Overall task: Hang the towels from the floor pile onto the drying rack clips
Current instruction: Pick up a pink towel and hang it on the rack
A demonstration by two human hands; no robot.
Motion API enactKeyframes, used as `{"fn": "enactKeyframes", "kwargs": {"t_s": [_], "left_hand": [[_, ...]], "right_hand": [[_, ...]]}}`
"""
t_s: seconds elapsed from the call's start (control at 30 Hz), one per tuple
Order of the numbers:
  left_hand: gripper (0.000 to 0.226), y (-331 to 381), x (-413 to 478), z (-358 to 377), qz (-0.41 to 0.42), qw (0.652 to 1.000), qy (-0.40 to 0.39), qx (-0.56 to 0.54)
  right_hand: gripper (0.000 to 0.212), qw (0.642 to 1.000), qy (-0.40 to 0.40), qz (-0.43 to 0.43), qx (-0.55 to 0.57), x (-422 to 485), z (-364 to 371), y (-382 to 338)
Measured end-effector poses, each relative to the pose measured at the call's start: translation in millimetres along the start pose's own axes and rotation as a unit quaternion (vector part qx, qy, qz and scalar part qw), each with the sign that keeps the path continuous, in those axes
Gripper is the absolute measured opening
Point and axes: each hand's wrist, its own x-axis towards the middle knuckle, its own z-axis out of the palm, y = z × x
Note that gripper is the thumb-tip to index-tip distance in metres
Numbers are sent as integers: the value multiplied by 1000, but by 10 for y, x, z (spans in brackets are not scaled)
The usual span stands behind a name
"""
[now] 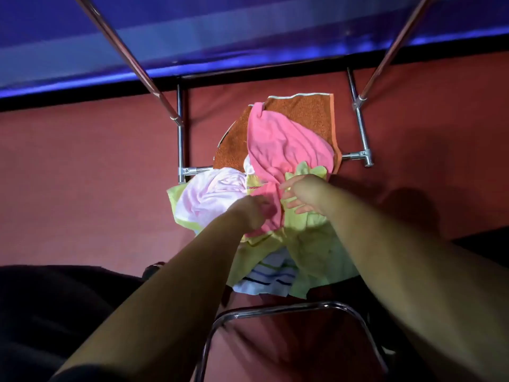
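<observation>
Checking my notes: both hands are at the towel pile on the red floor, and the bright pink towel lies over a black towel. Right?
Not quite: in the head view the bright pink towel lies over an orange towel, not a black one. The left hand and right hand are at the pile on the red floor.

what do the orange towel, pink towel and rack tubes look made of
Orange towel: likely cotton terry, matte; nubby looped pile, pale bound edge.
Pink towel: smoother soft cloth, maybe microfibre; drapes in fine folds.
Rack tubes: metal, probably chromed steel; bright glints, clamped joints.
</observation>
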Motion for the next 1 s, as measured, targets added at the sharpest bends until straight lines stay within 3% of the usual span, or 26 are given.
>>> {"fn": "enactKeyframes", "kwargs": {"t_s": [0.07, 0.1, 0.3, 0.43, 0.6, 0.7, 0.77, 0.87, 0.93, 1.0], "left_hand": [[42, -61, 7, 122, 23, 999, -29, -5], [41, -122, 20, 214, -20, 998, -29, -53], [55, -220, 46, 452, -130, 987, 89, -9], [31, -333, 36, 403, -148, 980, 122, -47], [2, -300, -62, 124, -102, 959, 133, -228], [11, -200, -152, -42, -60, 910, 155, -380], [11, -108, -242, -140, -27, 890, 169, -424], [5, 31, -393, -298, -17, 857, 207, -471], [5, 120, -484, -423, -4, 842, 224, -491], [15, 232, -605, -592, -1, 842, 226, -489]], "right_hand": [[36, 1000, 11, -1, -24, 27, 53, 45], [40, 999, 7, -1, -39, 55, 80, 75], [51, 995, -12, -11, -99, 247, 173, 243], [54, 991, -17, -23, -131, 295, 206, 254], [75, 984, -18, -61, -164, 240, 269, 147], [89, 983, -28, -90, -159, 161, 313, 57], [77, 977, -8, -135, -162, 72, 319, -17], [31, 973, 78, -182, -122, -83, 268, -137], [17, 968, 119, -202, -87, -197, 223, -238], [16, 964, 133, -227, -47, -352, 188, -367]]}}
